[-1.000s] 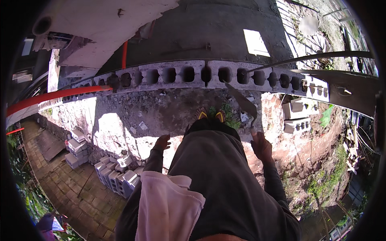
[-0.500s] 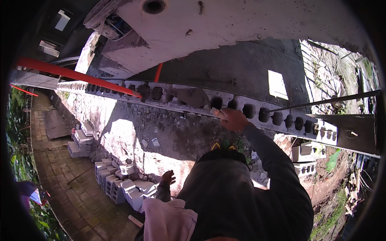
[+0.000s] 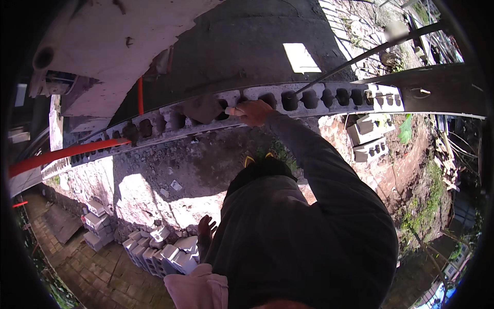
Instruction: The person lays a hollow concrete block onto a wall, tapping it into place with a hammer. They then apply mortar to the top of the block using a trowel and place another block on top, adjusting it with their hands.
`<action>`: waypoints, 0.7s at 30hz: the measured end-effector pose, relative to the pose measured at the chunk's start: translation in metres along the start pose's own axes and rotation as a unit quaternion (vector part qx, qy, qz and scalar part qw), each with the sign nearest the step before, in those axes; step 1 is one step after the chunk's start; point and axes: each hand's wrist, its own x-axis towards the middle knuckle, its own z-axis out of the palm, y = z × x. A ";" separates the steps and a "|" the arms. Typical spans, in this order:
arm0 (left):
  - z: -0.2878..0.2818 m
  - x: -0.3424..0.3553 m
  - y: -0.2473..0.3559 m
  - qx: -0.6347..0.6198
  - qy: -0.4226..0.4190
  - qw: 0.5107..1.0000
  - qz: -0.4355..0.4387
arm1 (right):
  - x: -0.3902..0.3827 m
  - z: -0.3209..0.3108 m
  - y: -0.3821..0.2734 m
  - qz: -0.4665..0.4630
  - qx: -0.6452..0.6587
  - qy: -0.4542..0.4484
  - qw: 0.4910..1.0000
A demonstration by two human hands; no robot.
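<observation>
My right hand [image 3: 256,112] reaches forward over a row of hollow concrete blocks [image 3: 321,100] that forms the top of a low wall. Its fingers are wrapped round the handle of a trowel [image 3: 201,109]. The trowel's broad grey blade lies over the openings of the blocks, left of the hand. Low at my left side hangs my left hand [image 3: 206,226], with nothing in it and its fingers apart. Below it and to the left, grey hollow blocks [image 3: 158,257] lie piled on the ground.
A red pipe [image 3: 72,156] slants over the wall at left, and another red pipe [image 3: 140,96] stands behind it. A thin dark rod [image 3: 363,57] rises from the blocks at right. More blocks [image 3: 369,135] are stacked below the wall's right end. A wooden board [image 3: 429,88] adjoins that end.
My view has turned, so the wall now slants the other way. The trowel and my right hand appear further left and higher. My left hand still hangs at my side.
</observation>
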 end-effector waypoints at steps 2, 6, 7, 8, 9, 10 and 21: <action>-0.062 0.028 -0.007 -0.033 0.009 0.998 0.054 | 0.021 0.011 -0.014 -0.023 -0.020 0.043 0.999; -0.040 0.038 0.040 0.081 0.001 0.996 0.028 | -0.007 0.018 -0.003 0.047 -0.070 0.078 0.993; -0.028 0.043 0.053 0.112 -0.006 0.993 0.028 | -0.017 0.020 0.000 0.062 -0.077 0.100 0.990; -0.014 0.043 0.068 0.144 -0.012 0.989 0.027 | -0.030 0.025 0.003 0.077 -0.082 0.121 0.986; 0.010 0.033 0.093 0.197 -0.036 0.979 0.046 | -0.051 0.038 0.009 0.097 -0.083 0.142 0.982; 0.035 0.010 0.125 0.236 -0.048 0.968 0.070 | -0.066 0.032 -0.006 0.107 -0.026 0.184 0.977; 0.379 -0.088 0.284 0.506 -0.226 0.750 0.362 | -0.315 0.026 0.151 0.465 0.084 0.424 0.772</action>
